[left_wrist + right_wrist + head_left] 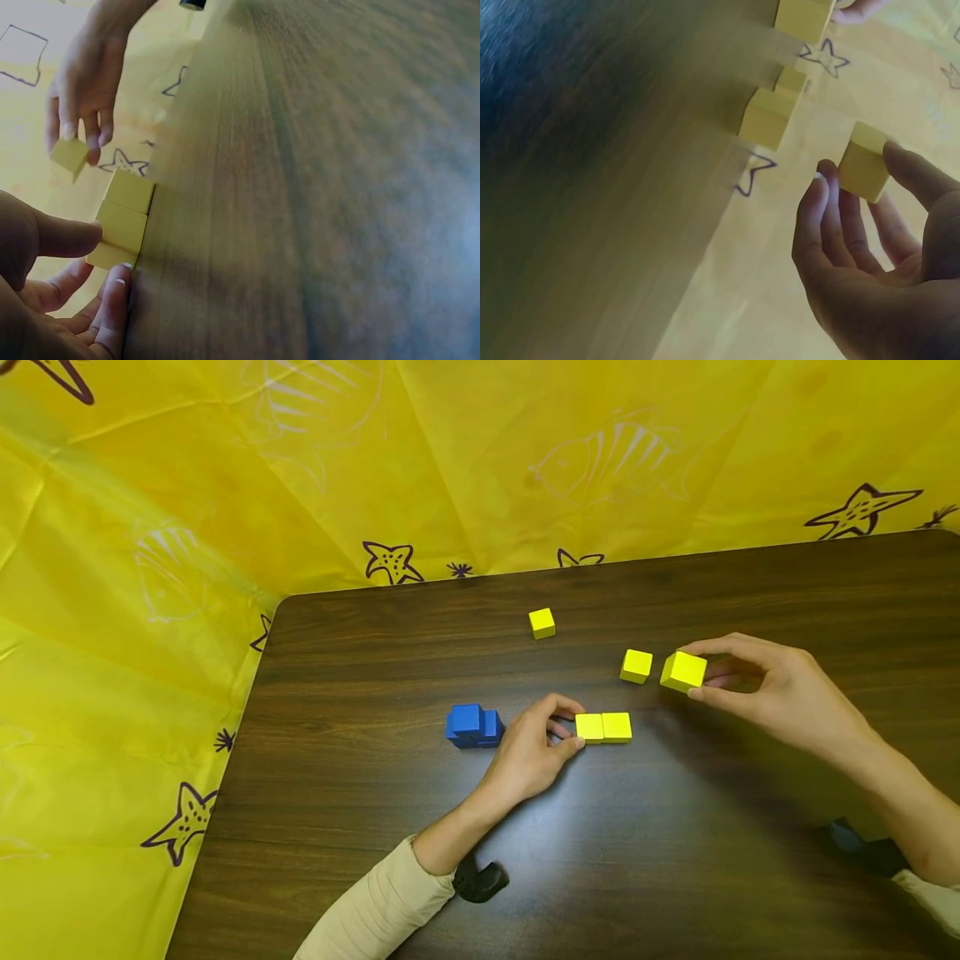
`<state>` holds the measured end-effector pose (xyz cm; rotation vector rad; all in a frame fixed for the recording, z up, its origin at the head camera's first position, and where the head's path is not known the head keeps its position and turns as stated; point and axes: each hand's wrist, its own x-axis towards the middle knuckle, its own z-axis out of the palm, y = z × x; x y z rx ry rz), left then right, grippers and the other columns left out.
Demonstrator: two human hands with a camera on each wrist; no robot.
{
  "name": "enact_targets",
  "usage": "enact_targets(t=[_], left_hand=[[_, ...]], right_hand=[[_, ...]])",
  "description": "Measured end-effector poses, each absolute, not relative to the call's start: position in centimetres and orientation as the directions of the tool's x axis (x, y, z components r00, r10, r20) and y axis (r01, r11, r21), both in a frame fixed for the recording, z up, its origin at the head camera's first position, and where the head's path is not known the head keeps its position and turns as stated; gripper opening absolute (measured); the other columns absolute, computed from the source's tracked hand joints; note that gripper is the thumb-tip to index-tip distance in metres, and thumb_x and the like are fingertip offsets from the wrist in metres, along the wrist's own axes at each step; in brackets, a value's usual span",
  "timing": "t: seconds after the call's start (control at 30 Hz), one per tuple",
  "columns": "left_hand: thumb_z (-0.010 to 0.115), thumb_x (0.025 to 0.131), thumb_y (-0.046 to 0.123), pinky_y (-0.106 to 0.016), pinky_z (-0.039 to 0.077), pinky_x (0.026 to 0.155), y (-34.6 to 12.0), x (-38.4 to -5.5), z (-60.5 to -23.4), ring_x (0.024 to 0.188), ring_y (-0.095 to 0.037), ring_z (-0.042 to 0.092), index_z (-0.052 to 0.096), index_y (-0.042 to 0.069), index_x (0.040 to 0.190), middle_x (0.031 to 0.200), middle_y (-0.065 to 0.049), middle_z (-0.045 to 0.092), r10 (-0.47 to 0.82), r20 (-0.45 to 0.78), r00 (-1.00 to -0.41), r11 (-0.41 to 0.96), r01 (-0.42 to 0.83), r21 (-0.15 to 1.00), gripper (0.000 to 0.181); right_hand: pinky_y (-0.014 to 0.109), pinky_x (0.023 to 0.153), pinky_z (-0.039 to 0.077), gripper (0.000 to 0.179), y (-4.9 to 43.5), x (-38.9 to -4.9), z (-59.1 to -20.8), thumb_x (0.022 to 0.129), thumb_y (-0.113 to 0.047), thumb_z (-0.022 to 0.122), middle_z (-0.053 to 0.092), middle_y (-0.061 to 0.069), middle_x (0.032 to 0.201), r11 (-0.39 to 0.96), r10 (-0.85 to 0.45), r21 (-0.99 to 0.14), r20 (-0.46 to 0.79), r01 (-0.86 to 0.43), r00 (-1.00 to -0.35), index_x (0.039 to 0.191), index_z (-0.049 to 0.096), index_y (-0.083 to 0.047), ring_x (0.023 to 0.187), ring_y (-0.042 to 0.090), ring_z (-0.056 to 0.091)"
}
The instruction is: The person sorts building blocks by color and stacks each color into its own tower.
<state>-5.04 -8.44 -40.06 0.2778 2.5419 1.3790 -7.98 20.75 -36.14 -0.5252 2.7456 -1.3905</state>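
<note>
Two yellow cubes sit side by side, touching, on the table. My left hand (532,750) pinches the left cube (588,728) of this pair between thumb and fingers; the right cube (617,727) adjoins it. In the left wrist view the thumb lies on the near cube (118,235). To the right, my right hand (783,689) holds another yellow cube (684,671) by thumb and fingertips. The right wrist view shows this held cube (864,163) raised off the table. Just left of it stands a loose yellow cube (636,667).
A small stack of blue cubes (467,722) stands close to the left hand's knuckles. Farther back lies a single yellow cube (542,623). The dark wood table (360,660) ends at a yellow patterned cloth (480,460) behind and to the left.
</note>
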Motion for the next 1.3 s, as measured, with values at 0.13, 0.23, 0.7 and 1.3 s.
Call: enact_targets(t=[0.13,0.23,0.7,1.3], left_hand=[[0.076,0.088,0.007,-0.023,0.050,0.072,-8.5,-5.0,-40.1,0.088,-0.010,0.064,0.066,0.016,0.117,0.111,0.000,0.067,0.275,-0.117,-0.954,0.536,0.051,0.843,0.032],[0.076,0.088,0.007,-0.022,0.050,0.072,-8.5,-5.0,-40.2,0.088,-0.010,0.064,0.066,0.016,0.117,0.112,-0.001,0.067,0.275,-0.118,-0.954,0.535,0.050,0.844,0.032],[0.076,0.088,0.008,-0.023,0.050,0.071,-8.5,-5.0,-40.3,0.088,-0.010,0.064,0.066,0.015,0.117,0.113,-0.002,0.067,0.277,-0.122,-0.953,0.529,0.046,0.848,0.032],[0.076,0.088,0.009,-0.023,0.050,0.071,-8.7,-5.1,-40.4,0.087,-0.009,0.065,0.065,0.015,0.116,0.113,-0.001,0.068,0.278,-0.119,-0.953,0.539,0.052,0.841,0.032]], right_hand=[[0.011,0.072,0.051,0.046,20.1,-7.8,-36.2,0.081,-0.001,0.080,0.066,-0.006,0.112,0.522,-0.320,-0.805,0.122,-0.282,-0.940,0.121,0.069,-0.021,0.086,0.004,0.066],[0.013,0.073,0.052,0.047,19.5,-7.7,-36.3,0.081,-0.001,0.081,0.067,-0.005,0.111,0.511,-0.345,-0.805,0.127,-0.300,-0.930,0.121,0.069,-0.022,0.086,0.006,0.066],[0.012,0.075,0.049,0.057,17.8,-7.5,-36.8,0.072,0.002,0.087,0.068,-0.006,0.109,0.501,-0.419,-0.760,0.204,-0.413,-0.885,0.120,0.069,-0.021,0.082,0.008,0.064],[0.019,0.072,0.054,0.049,15.7,-7.6,-37.0,0.074,0.001,0.086,0.070,0.001,0.109,0.441,-0.496,-0.756,0.244,-0.484,-0.833,0.119,0.070,-0.012,0.081,0.011,0.067]])
